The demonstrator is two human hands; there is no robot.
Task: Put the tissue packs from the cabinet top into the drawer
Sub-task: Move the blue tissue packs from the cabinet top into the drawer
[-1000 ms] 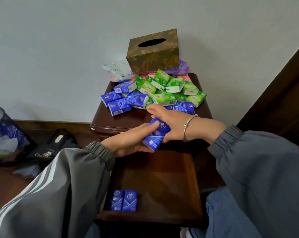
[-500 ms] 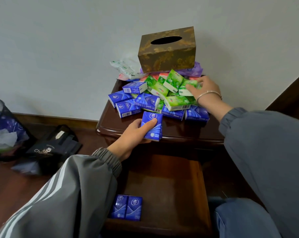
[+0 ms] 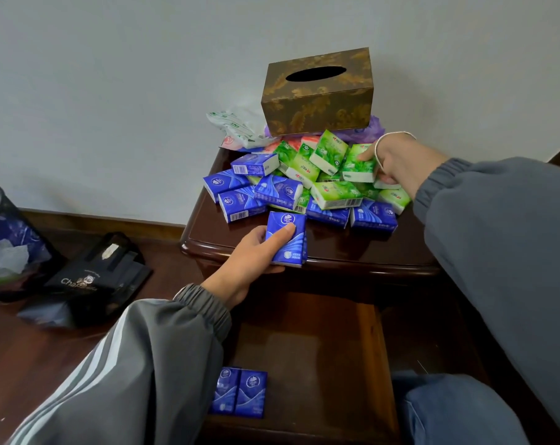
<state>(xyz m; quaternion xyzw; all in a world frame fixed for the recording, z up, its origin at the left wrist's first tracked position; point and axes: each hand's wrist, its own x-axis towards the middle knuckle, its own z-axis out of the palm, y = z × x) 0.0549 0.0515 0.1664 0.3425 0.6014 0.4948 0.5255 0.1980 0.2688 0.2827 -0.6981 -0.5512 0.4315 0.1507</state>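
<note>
honestly this is barely started. only two blue packs [image 3: 240, 391] are in the open drawer [image 3: 320, 342], side by side at its front left, with the left sleeve cutting off part of them. everything else is a heap of packs [image 3: 304, 191], blue and green, sitting on the cabinet top [image 3: 221, 234] in front of the brown tissue box [image 3: 317, 97].

the left hand [image 3: 249, 261] holds a blue pack [image 3: 286, 239] upright over the cabinet's front edge, thumb across its face and fingers wrapped behind. the right hand [image 3: 397, 162] is at the far side of the heap, thumb and fingers closed on a green pack [image 3: 357, 165], which doesn't look lifted clear. so my guess is two in, one or two on the way, and well over a dozen to go.

hard to tell: the held blue one looks thick and might be two stacked. the heap overlaps too much to count. the right fingertips are tucked under the pack. the drawer's back end is hidden beneath the cabinet top.
</note>
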